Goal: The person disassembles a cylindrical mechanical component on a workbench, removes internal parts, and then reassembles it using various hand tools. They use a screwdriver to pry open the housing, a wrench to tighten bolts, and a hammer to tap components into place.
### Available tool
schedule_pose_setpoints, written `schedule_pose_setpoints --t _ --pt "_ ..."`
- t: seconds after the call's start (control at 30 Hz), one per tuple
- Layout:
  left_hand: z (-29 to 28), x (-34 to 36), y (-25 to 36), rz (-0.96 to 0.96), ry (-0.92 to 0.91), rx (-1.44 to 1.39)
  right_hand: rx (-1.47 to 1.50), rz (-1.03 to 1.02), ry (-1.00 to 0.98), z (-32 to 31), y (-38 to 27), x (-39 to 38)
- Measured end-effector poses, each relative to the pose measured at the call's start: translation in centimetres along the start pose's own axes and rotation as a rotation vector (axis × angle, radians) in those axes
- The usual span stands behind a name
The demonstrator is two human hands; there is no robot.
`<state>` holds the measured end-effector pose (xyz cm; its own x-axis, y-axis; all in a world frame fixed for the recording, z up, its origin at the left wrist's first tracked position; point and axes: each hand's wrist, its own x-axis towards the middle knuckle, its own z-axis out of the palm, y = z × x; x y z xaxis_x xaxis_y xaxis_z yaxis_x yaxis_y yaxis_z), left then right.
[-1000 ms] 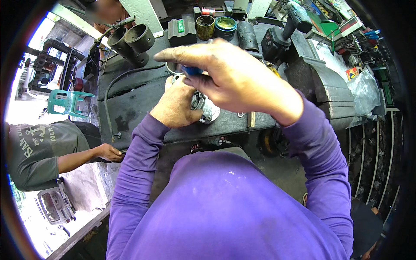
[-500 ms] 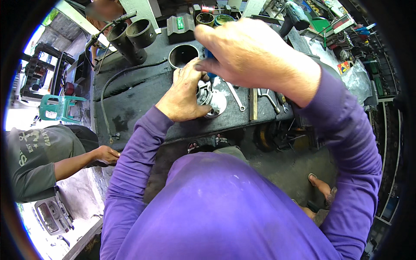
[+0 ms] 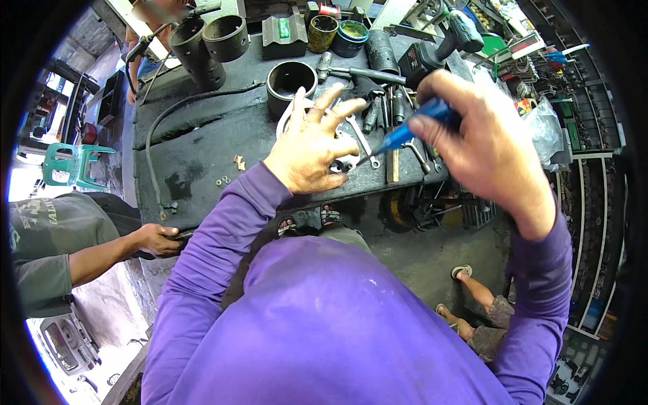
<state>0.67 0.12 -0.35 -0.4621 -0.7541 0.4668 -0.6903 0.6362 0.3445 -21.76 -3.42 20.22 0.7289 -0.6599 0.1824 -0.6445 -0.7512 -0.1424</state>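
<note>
The right hand [image 3: 476, 138] grips a blue-handled, slim-shafted screwdriver [image 3: 432, 120], its long axis slanting leftward to a pale, round metal part [image 3: 348, 161] on the dark workbench [image 3: 209, 138]. The nearer left hand [image 3: 309, 147], fingers spread, mostly covers the part; tip contact is unclear.

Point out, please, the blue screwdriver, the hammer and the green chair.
Blue screwdriver [image 3: 399, 138], head view: front part of its handle.
Hammer [image 3: 371, 74], head view: on its handle.
Green chair [image 3: 62, 159], head view: on its backrest.
</note>
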Motion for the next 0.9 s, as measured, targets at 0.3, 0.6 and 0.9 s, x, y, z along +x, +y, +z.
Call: schedule_pose_setpoints --t 0.3,0.6,0.9 --pt "1.3 0.3 1.2 0.028 -0.033 0.124 0.026 0.013 0.014 2.5 -0.7 -1.9" --pt "1.9 0.0 1.3 -0.027 -0.090 0.154 -0.164 0.084 -0.165 1.6 -2.5 -1.7" --pt "1.7 0.0 0.7 0.021 -0.123 0.177 -0.051 -0.341 -0.239 1.7 -1.1 0.7"
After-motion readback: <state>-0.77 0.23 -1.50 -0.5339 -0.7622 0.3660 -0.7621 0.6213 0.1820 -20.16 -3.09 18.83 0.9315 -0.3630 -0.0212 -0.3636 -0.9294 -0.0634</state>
